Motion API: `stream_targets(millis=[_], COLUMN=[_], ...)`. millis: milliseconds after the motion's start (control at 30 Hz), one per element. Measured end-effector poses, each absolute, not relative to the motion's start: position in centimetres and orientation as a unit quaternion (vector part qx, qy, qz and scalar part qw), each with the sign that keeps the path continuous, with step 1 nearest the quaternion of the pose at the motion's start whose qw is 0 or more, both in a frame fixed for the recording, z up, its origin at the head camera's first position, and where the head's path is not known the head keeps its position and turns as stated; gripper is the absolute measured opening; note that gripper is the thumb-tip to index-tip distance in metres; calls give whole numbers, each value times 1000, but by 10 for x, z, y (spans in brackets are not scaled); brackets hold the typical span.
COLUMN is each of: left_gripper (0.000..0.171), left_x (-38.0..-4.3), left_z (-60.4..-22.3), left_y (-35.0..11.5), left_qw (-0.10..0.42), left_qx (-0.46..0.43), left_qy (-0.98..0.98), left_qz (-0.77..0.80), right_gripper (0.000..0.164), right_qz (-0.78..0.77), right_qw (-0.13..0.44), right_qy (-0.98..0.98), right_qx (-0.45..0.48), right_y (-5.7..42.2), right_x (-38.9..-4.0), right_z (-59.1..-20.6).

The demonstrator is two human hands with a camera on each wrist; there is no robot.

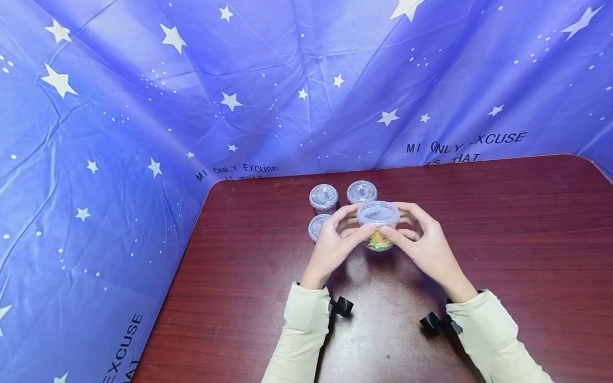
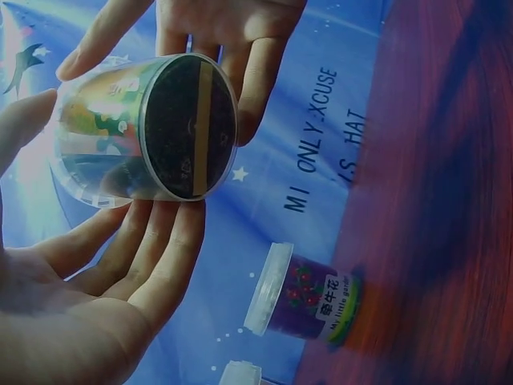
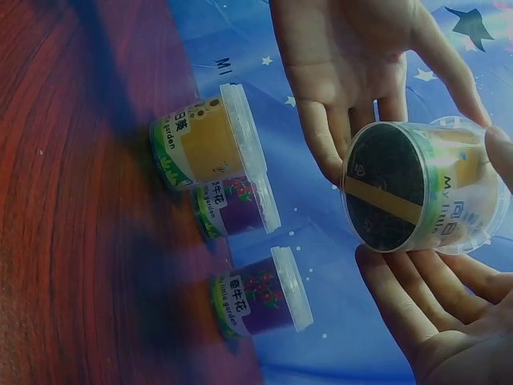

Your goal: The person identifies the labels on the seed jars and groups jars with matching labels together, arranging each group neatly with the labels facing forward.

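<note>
A clear lidded plastic cup [image 1: 378,239] with a yellow and green printed label is held up between my two hands, over the table. My left hand [image 1: 335,242] grips its left side, thumb on the near face and fingers around the wall. From the right, my right hand [image 1: 423,239] grips it the same way, the two thumbs almost meeting at the front. In the right wrist view, the base of this cup [image 3: 385,188] looks dark, with a tan strip across it, and "My little" shows on its label.
Three similar lidded cups stand on the dark red wooden table [image 1: 249,298]: a yellow-labelled cup [image 3: 210,144] and two purple-labelled ones, including the purple cup [image 3: 260,293]. They sit just beyond my hands. A blue star-patterned cloth [image 1: 287,122] hangs behind and left of the table.
</note>
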State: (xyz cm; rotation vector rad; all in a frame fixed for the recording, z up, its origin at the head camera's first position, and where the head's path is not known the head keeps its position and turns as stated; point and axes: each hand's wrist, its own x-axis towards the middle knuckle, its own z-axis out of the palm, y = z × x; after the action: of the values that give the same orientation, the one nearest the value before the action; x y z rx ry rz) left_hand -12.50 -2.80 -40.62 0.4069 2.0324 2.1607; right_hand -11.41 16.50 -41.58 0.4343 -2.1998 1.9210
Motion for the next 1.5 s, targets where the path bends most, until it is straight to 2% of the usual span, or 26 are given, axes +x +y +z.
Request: stream_targets(millis=[367, 733, 1000, 1267, 1500], left_gripper=[42, 46, 46, 42, 38], left_x=[-130, -126, -127, -128, -126], left_z=[-409, -407, -409, -406, -401], left_y=[-34, -35, -36, -35, -29], left_qw=[66, 80, 85, 65, 18], left_qx=[145, 190, 192, 164, 131], left_qy=[667, 653, 659, 684, 697], left_qz=[728, 728, 722, 708, 705], right_gripper=[35, 40, 40, 38, 40], right_qz=[647, 663, 646, 645, 658], right_qw=[79, 42, 49, 76, 93], right_qy=[-739, -715, -734, -741, -735], right_qx=[173, 217, 202, 170, 137], right_y=[167, 168, 167, 165, 163], right_x=[-114, -113, -113, -114, -113], right_z=[-413, -413, -413, -414, -415])
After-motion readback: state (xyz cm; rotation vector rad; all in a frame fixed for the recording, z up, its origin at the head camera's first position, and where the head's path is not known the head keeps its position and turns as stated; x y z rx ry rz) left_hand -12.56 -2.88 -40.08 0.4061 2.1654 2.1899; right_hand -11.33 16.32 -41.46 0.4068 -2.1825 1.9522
